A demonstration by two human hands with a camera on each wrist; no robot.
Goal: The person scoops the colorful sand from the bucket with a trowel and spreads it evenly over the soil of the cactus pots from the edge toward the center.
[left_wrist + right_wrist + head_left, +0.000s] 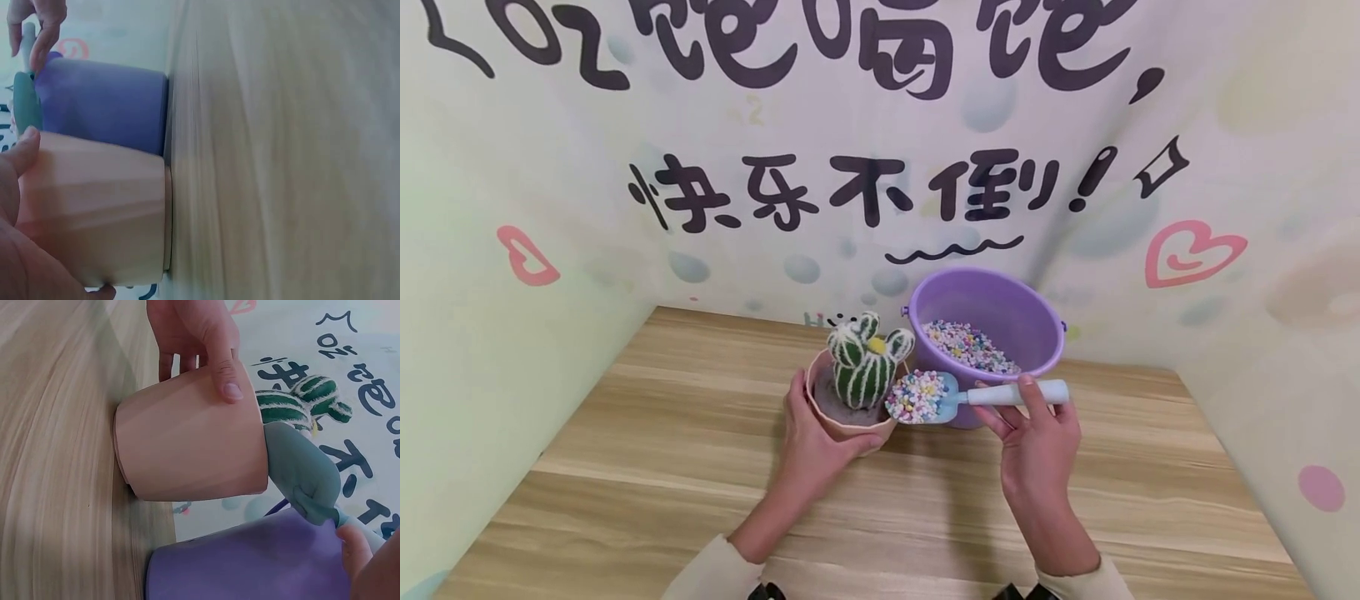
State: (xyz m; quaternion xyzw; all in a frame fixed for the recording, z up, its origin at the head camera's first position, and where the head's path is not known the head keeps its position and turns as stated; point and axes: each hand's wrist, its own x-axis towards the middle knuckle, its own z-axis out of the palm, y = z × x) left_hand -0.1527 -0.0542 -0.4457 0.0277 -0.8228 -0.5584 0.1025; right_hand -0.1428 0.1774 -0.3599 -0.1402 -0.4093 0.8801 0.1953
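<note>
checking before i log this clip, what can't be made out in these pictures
- Inside of the pink pot: in the head view the cactus covers most of it; both wrist views show only its outer wall.
- How deep the pebbles lie: the purple bucket wall hides it.
- Right hand: cut off by the edge in the right wrist view.
- Scoop load: unseen from the wrist views, which show its underside.
- Left hand fingers behind the pot: hidden in the head view.

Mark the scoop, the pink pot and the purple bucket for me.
scoop (917, 397), head view, on its pebble-filled bowl.
pink pot (187, 440), right wrist view, on its side wall.
purple bucket (992, 304), head view, on its bare inner wall.
</note>
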